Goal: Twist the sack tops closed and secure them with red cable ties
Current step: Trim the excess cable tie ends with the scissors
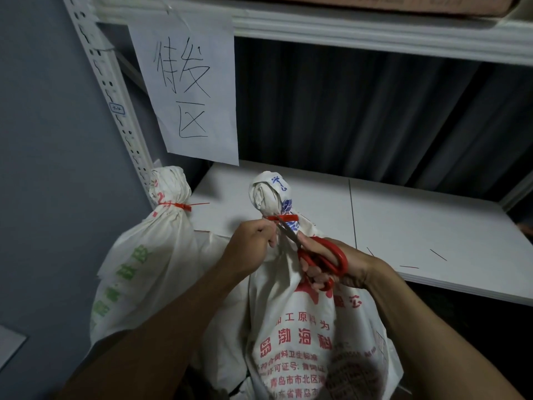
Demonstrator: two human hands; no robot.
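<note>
Right hand (354,267): scissors (290,232) at red tie (284,217); left hand (253,238) apparently pinches it.

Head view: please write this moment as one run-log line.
left hand holds front sack neck | right hand holds scissors, blades at red tie | back sack tied

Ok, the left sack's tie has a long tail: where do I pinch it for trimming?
Pinch the tail near its free tip, coming from the right over the shelf. It sticks out level to the right of the tie's head, clear of the left sack, so fingers at the tip leave the stretch by the head open for the scissors.
</note>
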